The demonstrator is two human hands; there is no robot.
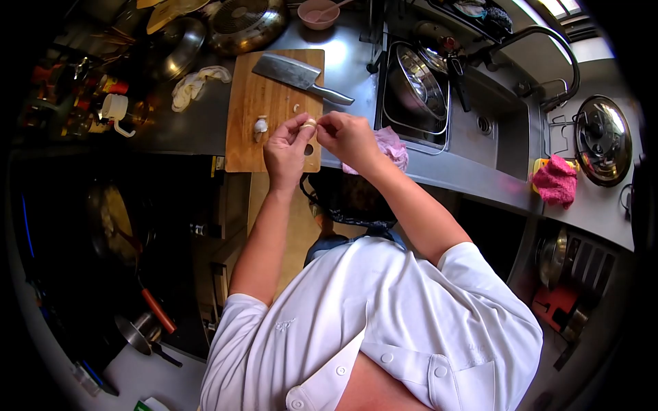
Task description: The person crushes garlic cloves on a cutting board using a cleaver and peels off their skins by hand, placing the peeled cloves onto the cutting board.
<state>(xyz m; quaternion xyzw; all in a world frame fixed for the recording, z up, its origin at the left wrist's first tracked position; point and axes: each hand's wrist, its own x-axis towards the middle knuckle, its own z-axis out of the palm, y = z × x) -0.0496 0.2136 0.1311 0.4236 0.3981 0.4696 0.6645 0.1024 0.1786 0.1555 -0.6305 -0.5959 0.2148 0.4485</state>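
Over the front right of a wooden cutting board [247, 103], my left hand [284, 154] pinches a pale garlic clove [310, 125] between thumb and fingers. My right hand [351, 140] is closed in a pinch just right of the clove; what its fingertips hold is hidden. On the board left of my hands sits part of a garlic bulb [260, 126]. A small peeled clove [296, 108] lies above my left fingers. Across the far right of the board rests a cleaver [286, 71], its handle pointing right over the edge.
A crumpled pink plastic bag [392, 147] lies at the counter edge beside my right wrist. Further right are a metal bowl [418, 82] and the sink [504, 137]. A white cloth [199, 87] is left of the board, with a pan lid [247, 24] and pink bowl [319, 14] behind.
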